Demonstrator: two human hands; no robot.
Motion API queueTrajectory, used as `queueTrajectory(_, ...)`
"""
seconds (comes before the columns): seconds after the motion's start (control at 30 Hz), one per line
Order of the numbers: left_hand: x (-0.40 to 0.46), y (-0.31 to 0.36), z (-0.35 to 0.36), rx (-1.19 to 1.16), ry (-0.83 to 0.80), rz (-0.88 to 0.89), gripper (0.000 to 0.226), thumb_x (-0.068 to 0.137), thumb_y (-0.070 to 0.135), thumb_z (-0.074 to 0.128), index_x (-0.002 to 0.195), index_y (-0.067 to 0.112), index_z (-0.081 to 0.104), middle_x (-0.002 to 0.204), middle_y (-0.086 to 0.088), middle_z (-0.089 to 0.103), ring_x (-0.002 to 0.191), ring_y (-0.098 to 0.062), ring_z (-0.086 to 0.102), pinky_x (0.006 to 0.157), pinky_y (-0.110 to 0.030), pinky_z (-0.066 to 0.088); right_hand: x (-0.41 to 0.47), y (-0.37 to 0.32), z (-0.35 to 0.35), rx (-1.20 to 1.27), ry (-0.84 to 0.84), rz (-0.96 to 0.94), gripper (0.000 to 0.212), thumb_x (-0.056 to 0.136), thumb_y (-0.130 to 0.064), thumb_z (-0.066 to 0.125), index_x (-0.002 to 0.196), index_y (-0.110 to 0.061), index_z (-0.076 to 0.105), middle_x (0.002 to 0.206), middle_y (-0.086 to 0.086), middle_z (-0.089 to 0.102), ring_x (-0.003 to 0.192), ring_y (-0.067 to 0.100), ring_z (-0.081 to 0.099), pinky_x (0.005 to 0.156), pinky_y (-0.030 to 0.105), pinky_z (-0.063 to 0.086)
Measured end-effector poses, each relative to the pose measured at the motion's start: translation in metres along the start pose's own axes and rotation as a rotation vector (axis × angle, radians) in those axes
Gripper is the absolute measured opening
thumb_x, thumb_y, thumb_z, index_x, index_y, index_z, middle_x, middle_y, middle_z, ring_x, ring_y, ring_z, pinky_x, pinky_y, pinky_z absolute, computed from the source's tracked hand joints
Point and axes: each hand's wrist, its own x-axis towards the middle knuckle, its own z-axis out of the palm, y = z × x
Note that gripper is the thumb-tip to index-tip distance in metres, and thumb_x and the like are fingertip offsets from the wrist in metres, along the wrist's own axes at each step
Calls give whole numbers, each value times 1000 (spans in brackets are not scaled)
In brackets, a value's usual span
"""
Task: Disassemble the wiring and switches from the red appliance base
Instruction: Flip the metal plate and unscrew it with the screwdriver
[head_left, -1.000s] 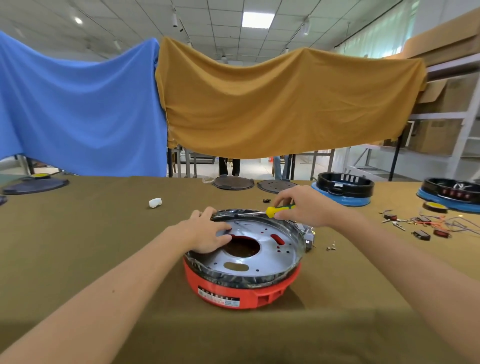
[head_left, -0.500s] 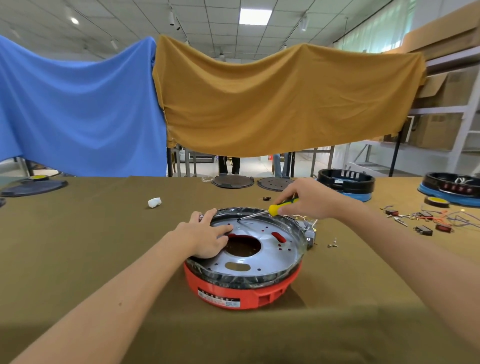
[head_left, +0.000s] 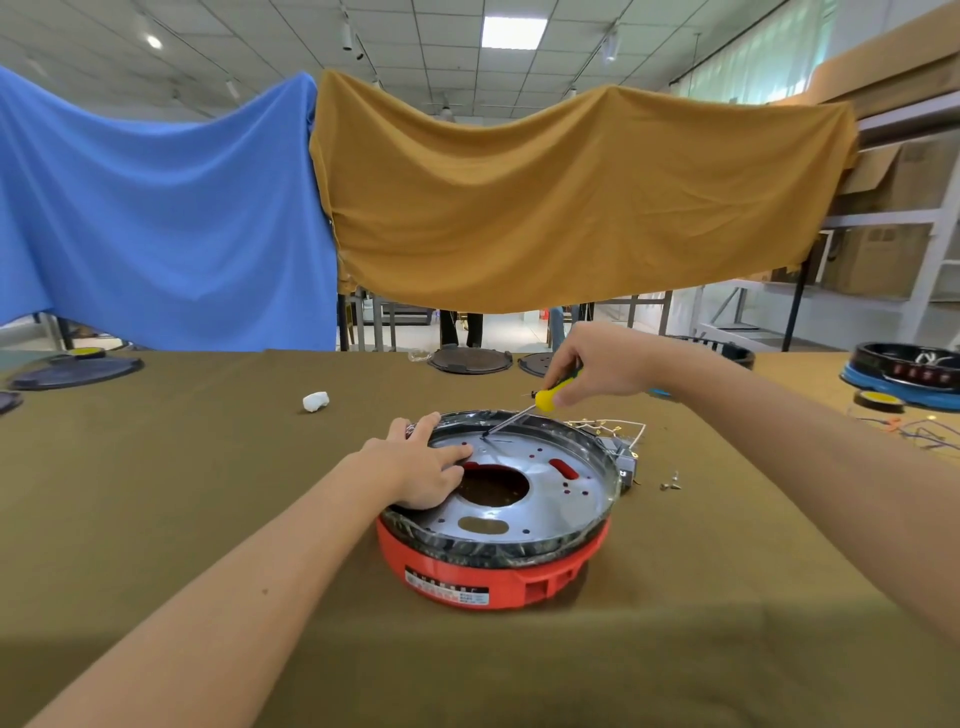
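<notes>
The red appliance base (head_left: 493, 574) sits on the tabletop (head_left: 156, 493) with its silver metal plate (head_left: 545, 499) facing up, and loose wires (head_left: 608, 428) and a small grey switch block (head_left: 626, 465) hang off the base's far right rim. The left hand (head_left: 421, 470) lies flat, fingers spread, on the plate's near-left side to steady it, while the right hand (head_left: 597, 366) has its grip clamped on the yellow-handled screwdriver (head_left: 550, 397), tip down at the plate's far edge. Probably on a screw there, though it's too small to make out; best to seat the tip squarely, push down firmly and keep that left hand braced.
</notes>
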Motion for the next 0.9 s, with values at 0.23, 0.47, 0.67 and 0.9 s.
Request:
queueTrajectory(0.23,1,0,-1,8,-14,1,48,102,56,15,150,56,7,163,7,-19,150,-33,-12,116,-57,20,24,-26,-23,-258,-101,-46,23,82,-26,80,105,-27,78,79,-20,63,70,4,55,55,12,35)
queueTrajectory(0.47,4,0,-14,30,-79,17,50,101,58,17,150,54,12,163,2,-10,147,-39,-3,117,-58,17,54,-56,-40,-347,-227,-26,25,77,-27,85,101,-26,79,85,-20,64,72,2,54,64,19,47)
queueTrajectory(0.67,13,-6,-17,52,39,175,45,100,59,26,141,40,35,158,2,9,141,-35,19,109,-57,32,77,-72,-50,-239,-282,54,13,82,-23,76,94,-24,80,84,-10,67,80,13,57,69,27,54)
queueTrajectory(0.9,22,-9,4,43,93,150,46,102,58,15,148,56,14,163,14,1,149,-30,1,113,-54,28,86,-66,-38,185,86,117,29,84,-21,80,97,-6,59,88,9,65,66,18,68,52,22,55)
